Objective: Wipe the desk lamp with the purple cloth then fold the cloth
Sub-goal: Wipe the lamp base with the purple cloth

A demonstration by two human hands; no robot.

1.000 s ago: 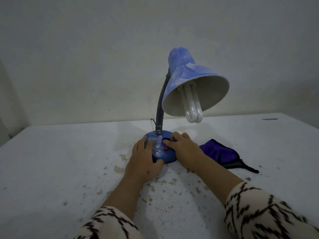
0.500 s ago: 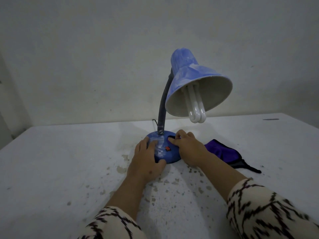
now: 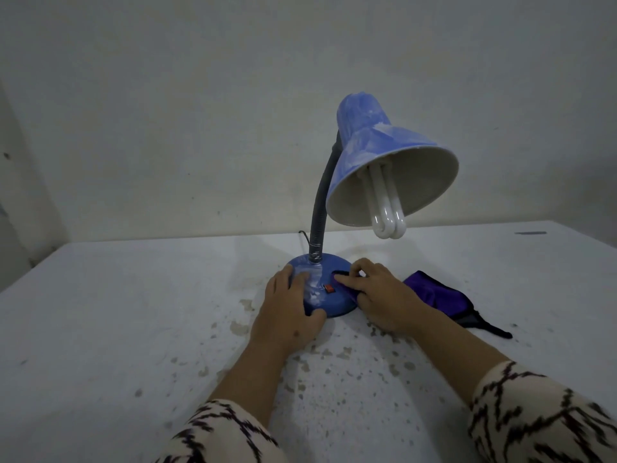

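The white table [image 3: 100, 329] fills the lower part of the view, and its surface has many chipped spots in front of me. On it stands the blue desk lamp [image 3: 384, 155], with its shade tilted to my right and the white bulb [image 3: 387, 208] hanging out of the shade. The dark bent neck [image 3: 320, 208] goes down to the round blue base [image 3: 320, 295], which has a small red switch [image 3: 329, 289] on top. My left hand [image 3: 287, 309] lies flat on the left side of the base, fingers straight and together, thumb at the front edge. My right hand [image 3: 380, 295] is on the right side of the base, and its fingers press a part of the purple cloth [image 3: 444, 295] against the base. The rest of the cloth lies on the table just right of this hand. My sleeves [image 3: 541, 416] are cream with dark zigzag lines.
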